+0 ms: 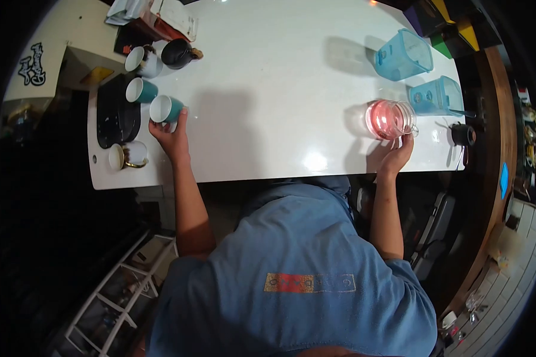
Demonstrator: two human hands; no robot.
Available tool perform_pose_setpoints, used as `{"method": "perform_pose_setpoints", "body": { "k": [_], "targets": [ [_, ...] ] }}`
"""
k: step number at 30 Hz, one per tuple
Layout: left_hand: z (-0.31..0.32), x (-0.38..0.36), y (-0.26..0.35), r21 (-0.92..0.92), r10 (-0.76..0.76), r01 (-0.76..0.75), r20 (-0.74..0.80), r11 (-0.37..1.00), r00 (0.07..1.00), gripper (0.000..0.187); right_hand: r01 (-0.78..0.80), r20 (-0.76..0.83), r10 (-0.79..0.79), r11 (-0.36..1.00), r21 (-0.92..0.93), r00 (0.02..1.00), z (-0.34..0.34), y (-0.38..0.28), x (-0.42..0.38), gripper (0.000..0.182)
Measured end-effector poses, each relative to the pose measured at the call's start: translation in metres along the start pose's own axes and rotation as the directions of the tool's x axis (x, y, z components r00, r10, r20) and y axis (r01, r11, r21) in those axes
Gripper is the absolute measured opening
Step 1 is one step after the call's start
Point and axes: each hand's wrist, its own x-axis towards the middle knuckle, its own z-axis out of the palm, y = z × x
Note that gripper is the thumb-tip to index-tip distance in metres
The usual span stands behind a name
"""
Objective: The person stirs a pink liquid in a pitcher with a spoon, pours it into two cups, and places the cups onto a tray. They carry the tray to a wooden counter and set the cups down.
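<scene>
My left hand point(171, 140) is wrapped around the lower side of a teal cup point(175, 110) with a white inside, at the left of the white table. Close behind that cup stands a second teal cup point(150, 90). At the right, my right hand point(397, 157) has its fingers at the near side of a clear glass mug point(393, 119), which has a handle and looks pink inside. The fingers on the mug's far side are hidden by it.
Two blue translucent containers point(399, 55) stand at the right. A black tray point(114, 113), a white-and-brown mug point(138, 156), another such mug point(146, 61) and a dark round pot point(177, 55) occupy the left. A small black container point(462, 135) sits near the right edge.
</scene>
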Motion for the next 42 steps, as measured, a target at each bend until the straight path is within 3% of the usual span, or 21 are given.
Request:
{"method": "perform_pose_setpoints", "body": {
  "k": [2,4,6,7,11,14,16,17,21,23,24,26,27,29,30,32,34,37,42],
  "targets": [
    [0.006,0.006,-0.005,-0.039,0.036,-0.035,0.014,0.999,0.999,0.089,0.146,0.097,-0.14,0.988,-0.05,0.985,-0.008,0.018,0.018,0.045],
    [0.012,0.007,-0.002,-0.077,0.074,-0.073,0.01,0.994,0.997,0.085,0.115,0.1,-0.104,0.987,-0.111,0.989,0.01,-0.01,0.012,0.048],
    [0.017,0.006,0.008,-0.107,0.038,-0.046,-0.071,0.993,0.997,0.074,-0.095,0.061,0.092,0.994,0.052,0.994,0.021,-0.024,0.011,0.046],
    [0.017,0.009,0.007,-0.11,0.051,-0.059,-0.074,0.992,0.996,0.074,-0.176,0.172,0.145,0.966,0.187,0.974,0.017,-0.02,0.021,0.045],
    [0.016,0.011,-0.003,-0.135,0.106,-0.119,-0.098,0.984,0.99,0.065,-0.213,0.203,0.169,0.952,0.222,0.965,0.02,-0.022,0.033,0.044],
    [0.017,-0.004,0.008,-0.183,0.171,-0.179,-0.061,0.967,0.983,0.062,-0.185,0.249,0.148,0.974,0.133,0.957,0.014,-0.015,0.046,0.043],
    [0.019,-0.021,0.024,-0.241,0.122,-0.107,0.051,0.965,0.991,0.061,-0.122,0.308,0.079,0.985,0.123,0.948,0.013,-0.009,0.052,0.044],
    [0.021,-0.031,0.031,-0.24,0.123,-0.109,0.043,0.965,0.991,0.061,-0.091,0.233,0.061,0.989,0.119,0.971,0.016,-0.005,0.054,0.042],
    [0.033,-0.066,0.058,-0.287,0.13,-0.048,0.276,0.957,0.952,0.062,-0.012,0.274,0.008,1.0,0.011,0.962,0.029,-0.036,0.054,0.041],
    [0.042,-0.083,0.075,-0.304,0.151,-0.022,0.407,0.952,0.901,0.065,0.11,0.432,-0.122,0.993,0.053,0.894,0.038,-0.056,0.063,0.039],
    [0.046,-0.091,0.084,-0.305,0.148,-0.018,0.408,0.952,0.901,0.065,0.112,0.433,-0.122,0.993,0.049,0.893,0.044,-0.071,0.066,0.039],
    [0.056,-0.103,0.099,-0.244,0.174,-0.04,0.56,0.969,0.81,0.065,0.263,0.606,-0.257,0.961,0.081,0.753,0.06,-0.106,0.07,0.038],
    [0.061,-0.109,0.104,-0.244,0.179,-0.035,0.599,0.969,0.78,0.066,0.266,0.607,-0.262,0.96,0.085,0.75,0.068,-0.121,0.072,0.038],
    [0.072,-0.119,0.112,-0.279,0.21,-0.039,0.616,0.959,0.759,0.067,0.387,0.712,-0.347,0.915,0.114,0.61,0.083,-0.149,0.073,0.037],
    [0.077,-0.124,0.117,-0.311,0.238,-0.039,0.634,0.95,0.736,0.067,0.39,0.715,-0.354,0.913,0.122,0.603,0.091,-0.162,0.074,0.037],
    [0.085,-0.132,0.137,-0.33,0.254,-0.041,0.635,0.943,0.73,0.067,0.446,0.788,-0.406,0.875,0.189,0.462,0.104,-0.183,0.075,0.037],
    [0.092,-0.136,0.147,-0.321,0.29,-0.091,0.653,0.943,0.699,0.065,0.463,0.79,-0.447,0.854,0.238,0.419,0.118,-0.197,0.075,0.036],
    [0.102,-0.137,0.152,-0.346,0.328,-0.124,0.626,0.93,0.708,0.066,0.627,0.802,-0.54,0.724,0.289,0.255,0.138,-0.208,0.076,0.03],
    [0.108,-0.137,0.169,-0.297,0.366,-0.223,0.63,0.929,0.685,0.067,0.68,0.8,-0.566,0.667,0.305,0.196,0.158,-0.221,0.063,0.027]
  ]
}}
